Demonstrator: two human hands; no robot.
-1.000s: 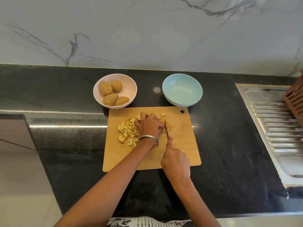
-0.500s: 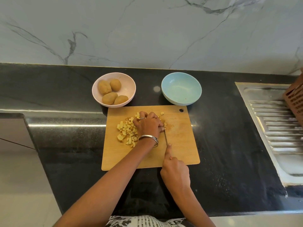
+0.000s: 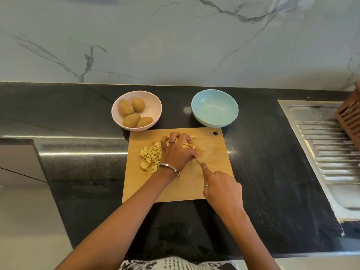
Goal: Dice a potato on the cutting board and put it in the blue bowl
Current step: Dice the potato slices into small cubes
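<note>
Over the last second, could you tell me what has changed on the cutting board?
The right hand drew the knife back toward the person. The left hand stayed curled over the potato dice. The blue bowl remains empty; the cutting board is unmoved.

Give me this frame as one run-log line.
phase: dicing | left hand: steadies potato pieces on cutting board | right hand: grips knife | blue bowl: empty

A pink bowl [image 3: 154, 102] holding four whole potatoes [image 3: 132, 120], a steel drainboard [image 3: 329, 152] far right
</note>
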